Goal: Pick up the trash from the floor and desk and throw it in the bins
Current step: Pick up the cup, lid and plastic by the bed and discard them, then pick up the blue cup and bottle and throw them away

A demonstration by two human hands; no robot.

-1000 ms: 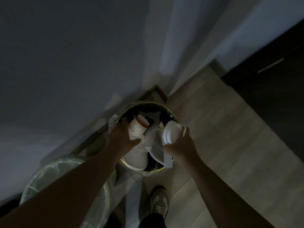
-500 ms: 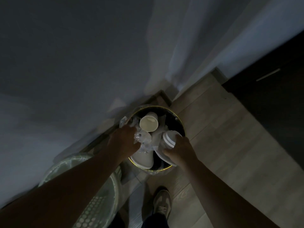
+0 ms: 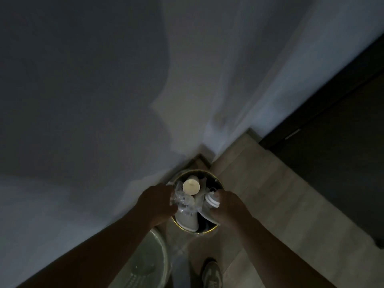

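A dim room, viewed steeply from above: two pale plaster walls meet at a corner [image 3: 202, 156] low in the frame. The left wall [image 3: 72, 90], stretching away from the corner, lies under a broad grey shadow [image 3: 93, 132]. The right wall [image 3: 259, 69] carries a brighter, bluish wash of light closest to the corner. From the corner, a floor [image 3: 270, 194] of light wood-look planks runs toward the lower right, the boards laid parallel to the right wall. A dark skirting [image 3: 255, 132] shows at the foot of that wall, right of the corner. Farther right of the corner stands a near-black panel [image 3: 336, 159], cabinet or door unclear, bearing a thin pale handle [image 3: 292, 134]
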